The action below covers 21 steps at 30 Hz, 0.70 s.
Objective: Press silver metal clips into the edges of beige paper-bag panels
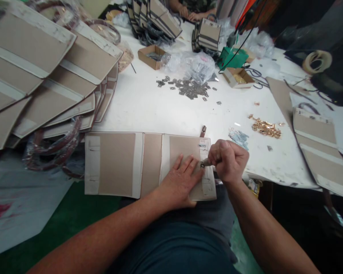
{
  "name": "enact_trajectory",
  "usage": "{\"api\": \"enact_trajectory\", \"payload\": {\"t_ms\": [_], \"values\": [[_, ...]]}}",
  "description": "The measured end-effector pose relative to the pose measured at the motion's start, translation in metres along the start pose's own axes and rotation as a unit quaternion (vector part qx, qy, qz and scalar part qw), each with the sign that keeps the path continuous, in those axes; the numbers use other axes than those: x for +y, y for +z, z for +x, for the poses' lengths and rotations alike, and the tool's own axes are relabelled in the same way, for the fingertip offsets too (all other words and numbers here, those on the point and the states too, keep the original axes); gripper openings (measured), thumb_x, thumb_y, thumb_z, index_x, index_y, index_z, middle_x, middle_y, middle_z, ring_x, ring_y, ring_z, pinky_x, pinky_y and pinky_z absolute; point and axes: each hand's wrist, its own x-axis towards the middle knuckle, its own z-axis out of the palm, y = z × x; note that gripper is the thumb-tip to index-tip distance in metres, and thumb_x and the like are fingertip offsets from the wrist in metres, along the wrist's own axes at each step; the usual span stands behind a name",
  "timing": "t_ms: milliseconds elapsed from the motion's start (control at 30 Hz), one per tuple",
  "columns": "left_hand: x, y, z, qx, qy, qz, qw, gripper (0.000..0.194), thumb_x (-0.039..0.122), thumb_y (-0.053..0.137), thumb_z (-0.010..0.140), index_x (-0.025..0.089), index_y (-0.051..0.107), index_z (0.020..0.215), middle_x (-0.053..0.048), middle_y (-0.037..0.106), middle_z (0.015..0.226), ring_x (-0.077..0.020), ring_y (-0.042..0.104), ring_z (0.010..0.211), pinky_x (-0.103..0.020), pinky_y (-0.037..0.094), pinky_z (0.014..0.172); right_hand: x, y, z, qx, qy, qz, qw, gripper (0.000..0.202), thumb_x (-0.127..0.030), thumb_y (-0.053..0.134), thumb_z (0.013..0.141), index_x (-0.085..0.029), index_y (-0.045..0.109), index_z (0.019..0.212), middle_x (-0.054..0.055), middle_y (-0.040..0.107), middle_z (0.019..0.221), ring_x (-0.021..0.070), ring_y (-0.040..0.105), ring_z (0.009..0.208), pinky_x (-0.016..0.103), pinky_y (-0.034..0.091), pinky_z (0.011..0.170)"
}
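Observation:
A long beige bag panel with whitish strips lies opened out across the table's front edge. My left hand rests flat on its right part, fingers spread. Beside those fingertips is a small metal piece on the panel's whitish end strip. My right hand is closed in a fist around a slim grey tool; its tip meets the small metal piece. Most of the tool is hidden in the fist, so its kind is unclear. A brown strap tab with metal sticks out past the panel's far edge.
Stacked beige panels fill the left. Dark metal plates, silvery pieces and gold fittings lie in piles. Farther back are small boxes, a plastic bag and another person's hands. Another panel lies right.

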Motion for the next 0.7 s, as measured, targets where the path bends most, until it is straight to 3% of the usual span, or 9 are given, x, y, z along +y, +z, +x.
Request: {"api": "enact_trajectory", "payload": {"t_ms": [200,367,467,567,700], "values": [[0.000,-0.002,-0.001,0.007,0.003,0.003,1.000,0.104,0.061,0.084,0.070,0.016,0.047,0.156,-0.023,0.037,0.167,-0.0441,0.024,0.158,-0.062,0.003,0.131,-0.008,0.006,0.009,-0.057,0.017,0.012,0.998,0.057,-0.042,0.061,0.105,-0.022,0.048,0.053,-0.003,0.044,0.049,0.0106,0.042,0.042,0.028,0.033,0.044],[0.000,0.002,0.000,0.008,-0.011,-0.014,1.000,0.102,0.063,0.081,0.073,0.021,0.044,0.158,-0.018,0.031,0.171,-0.0396,0.019,0.161,-0.061,0.002,0.132,-0.011,0.015,0.013,-0.206,-0.005,-0.056,0.977,0.058,-0.040,0.056,0.108,-0.021,0.048,0.054,-0.001,0.048,0.053,0.0115,0.043,0.049,0.029,0.033,0.051],[-0.001,0.000,0.000,0.005,-0.015,-0.015,1.000,0.104,0.064,0.081,0.072,0.022,0.043,0.159,-0.018,0.028,0.172,-0.0396,0.018,0.162,-0.061,0.002,0.132,-0.005,0.014,0.013,-0.246,-0.023,-0.069,0.966,0.057,-0.037,0.053,0.109,-0.021,0.049,0.054,-0.001,0.049,0.054,0.0114,0.043,0.050,0.030,0.033,0.051],[-0.001,-0.002,-0.001,0.007,-0.010,-0.011,1.000,0.105,0.062,0.083,0.069,0.019,0.045,0.158,-0.021,0.031,0.170,-0.0415,0.021,0.160,-0.061,0.002,0.132,-0.004,0.009,0.016,-0.247,-0.010,-0.054,0.967,0.058,-0.037,0.052,0.109,-0.021,0.048,0.054,-0.001,0.049,0.054,0.0113,0.044,0.049,0.029,0.033,0.050],[-0.001,-0.001,-0.002,0.014,0.002,-0.014,1.000,0.104,0.059,0.085,0.068,0.017,0.047,0.155,-0.023,0.039,0.165,-0.0437,0.024,0.159,-0.062,0.001,0.131,-0.006,0.001,0.016,-0.159,0.030,0.019,0.987,0.057,-0.040,0.058,0.106,-0.023,0.049,0.053,-0.003,0.045,0.051,0.0120,0.044,0.046,0.029,0.034,0.046]]}}
